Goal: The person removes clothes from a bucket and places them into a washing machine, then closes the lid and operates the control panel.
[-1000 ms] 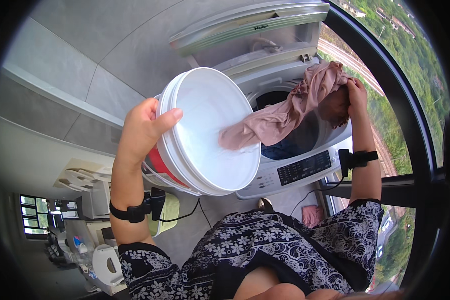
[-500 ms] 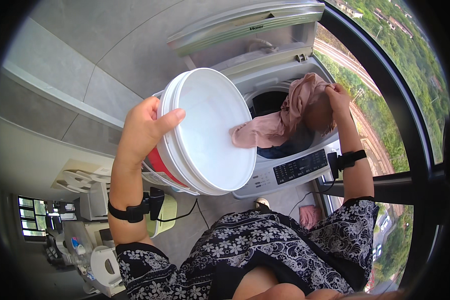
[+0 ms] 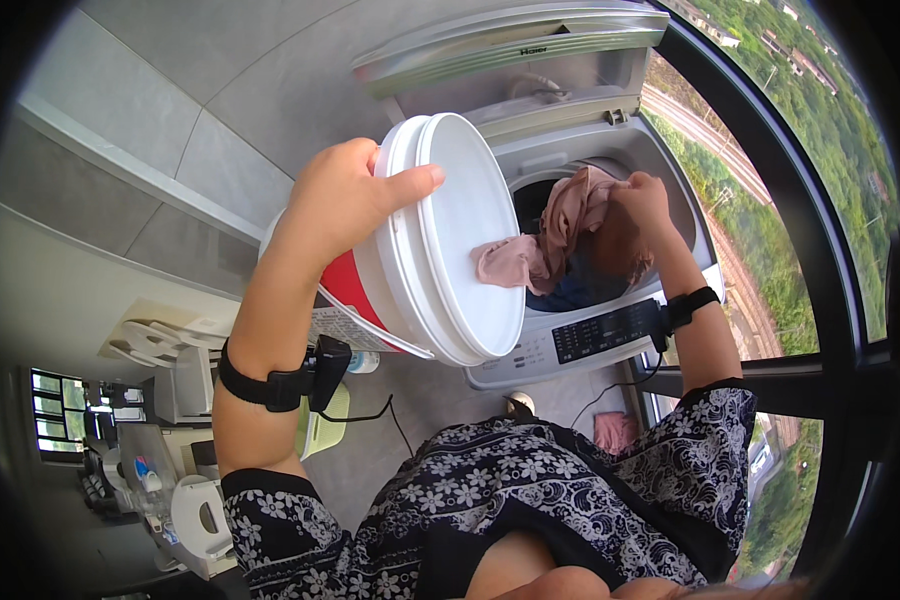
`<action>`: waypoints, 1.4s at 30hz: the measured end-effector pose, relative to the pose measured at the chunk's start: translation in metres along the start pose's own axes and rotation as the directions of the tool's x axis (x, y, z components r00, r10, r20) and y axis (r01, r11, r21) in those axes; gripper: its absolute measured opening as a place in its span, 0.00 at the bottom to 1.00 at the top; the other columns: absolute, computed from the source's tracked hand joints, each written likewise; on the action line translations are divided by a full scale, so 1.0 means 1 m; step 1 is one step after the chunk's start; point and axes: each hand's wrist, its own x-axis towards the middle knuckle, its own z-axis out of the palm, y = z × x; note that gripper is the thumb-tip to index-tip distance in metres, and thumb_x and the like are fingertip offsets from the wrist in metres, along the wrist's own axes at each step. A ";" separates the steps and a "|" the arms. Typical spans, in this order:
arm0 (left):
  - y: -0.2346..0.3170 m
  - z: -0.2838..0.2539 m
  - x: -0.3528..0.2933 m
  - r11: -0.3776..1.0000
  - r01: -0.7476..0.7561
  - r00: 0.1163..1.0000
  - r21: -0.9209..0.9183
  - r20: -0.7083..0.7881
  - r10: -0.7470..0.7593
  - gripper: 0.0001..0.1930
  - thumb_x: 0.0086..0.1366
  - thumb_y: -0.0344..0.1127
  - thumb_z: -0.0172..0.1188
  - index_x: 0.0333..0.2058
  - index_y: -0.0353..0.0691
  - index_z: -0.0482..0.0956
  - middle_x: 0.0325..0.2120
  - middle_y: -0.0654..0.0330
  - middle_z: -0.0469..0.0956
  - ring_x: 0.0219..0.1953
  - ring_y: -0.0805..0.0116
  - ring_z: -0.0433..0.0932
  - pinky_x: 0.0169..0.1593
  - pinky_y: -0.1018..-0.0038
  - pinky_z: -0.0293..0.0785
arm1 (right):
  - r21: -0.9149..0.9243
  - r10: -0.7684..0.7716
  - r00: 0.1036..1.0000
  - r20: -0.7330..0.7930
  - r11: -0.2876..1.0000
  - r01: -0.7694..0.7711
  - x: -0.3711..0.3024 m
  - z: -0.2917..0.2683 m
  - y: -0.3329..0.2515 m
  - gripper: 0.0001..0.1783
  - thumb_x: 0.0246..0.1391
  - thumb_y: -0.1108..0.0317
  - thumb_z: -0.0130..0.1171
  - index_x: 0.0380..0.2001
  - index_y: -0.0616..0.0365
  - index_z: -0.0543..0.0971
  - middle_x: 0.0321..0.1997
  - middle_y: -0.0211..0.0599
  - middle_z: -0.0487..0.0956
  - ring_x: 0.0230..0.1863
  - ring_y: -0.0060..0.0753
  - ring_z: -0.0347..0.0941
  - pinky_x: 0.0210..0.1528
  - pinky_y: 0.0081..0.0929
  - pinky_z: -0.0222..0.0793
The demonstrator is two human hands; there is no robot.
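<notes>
My left hand grips the rim of a white plastic bucket, thumb over the edge and fingers hidden on the outside. The bucket is tipped on its side, its mouth facing the open drum of a top-loading washing machine. My right hand pinches a crumpled dusty-pink garment above the drum. One end of that garment still lies inside the bucket's mouth; the rest hangs over the drum opening. Dark blue cloth lies down in the drum, partly hidden.
The washer's lid stands raised against the tiled wall. A window with a dark frame borders the right side. On the floor are a light green basket and a pink cloth. A white chair stands lower left.
The bucket has moved right and tipped further toward the drum. My right hand has moved slightly left and down with the garment, which bunches lower over the opening.
</notes>
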 end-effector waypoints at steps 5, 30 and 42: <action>0.008 0.006 0.012 0.994 0.002 1.000 0.107 0.009 -0.003 0.23 0.43 0.52 0.62 0.23 0.33 0.71 0.18 0.57 0.72 0.20 0.72 0.71 0.24 0.76 0.67 | -0.079 0.097 0.994 -0.052 0.992 -0.101 0.007 -0.013 0.030 0.13 0.27 0.65 0.62 0.19 0.61 0.74 0.24 0.47 0.72 0.26 0.32 0.69 0.29 0.26 0.65; -0.042 -0.029 -0.016 0.917 0.215 0.970 -0.336 -0.036 -0.241 0.21 0.48 0.50 0.59 0.25 0.36 0.69 0.19 0.61 0.71 0.20 0.76 0.70 0.21 0.79 0.66 | 0.808 0.572 0.819 0.047 0.460 -0.368 0.013 0.004 0.069 0.12 0.41 0.67 0.59 0.33 0.58 0.79 0.37 0.37 0.75 0.37 0.29 0.70 0.38 0.22 0.65; -0.063 -0.032 -0.035 0.921 0.164 0.981 -0.352 -0.041 -0.190 0.18 0.48 0.48 0.58 0.23 0.38 0.66 0.17 0.65 0.68 0.16 0.81 0.64 0.17 0.84 0.58 | 0.641 0.245 0.964 0.103 0.724 -0.253 0.027 -0.011 -0.029 0.15 0.33 0.65 0.65 0.13 0.57 0.68 0.14 0.27 0.66 0.17 0.19 0.61 0.21 0.20 0.57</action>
